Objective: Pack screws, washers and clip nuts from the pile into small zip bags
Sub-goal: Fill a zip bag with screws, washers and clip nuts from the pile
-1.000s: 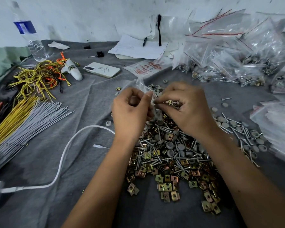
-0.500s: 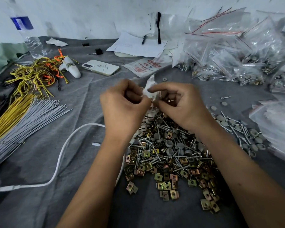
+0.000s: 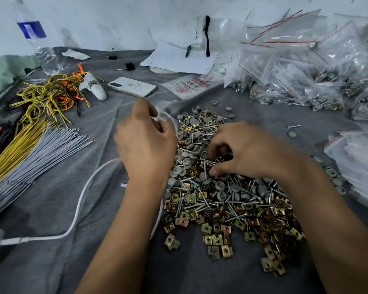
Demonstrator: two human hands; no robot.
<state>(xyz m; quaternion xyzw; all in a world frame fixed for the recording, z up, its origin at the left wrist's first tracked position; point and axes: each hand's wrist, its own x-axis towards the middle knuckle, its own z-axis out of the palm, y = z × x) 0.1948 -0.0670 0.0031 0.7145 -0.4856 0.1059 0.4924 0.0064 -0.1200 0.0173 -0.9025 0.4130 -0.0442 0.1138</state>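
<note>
- The right hand (image 3: 249,149) reaches into the pile (image 3: 221,187), fingers curled among washers and screws to gather parts; whether it already pinches one cannot be told.
- The left hand (image 3: 145,143) holds a small zip bag (image 3: 165,116) just left of the pile, apparently kept close for loading; blur obscures the bag mouth.
- Clip nuts (image 3: 215,238) lie along the pile's near edge.
- Filled bags (image 3: 295,81) are stacked at the far right, clear of the loose stock.
</note>
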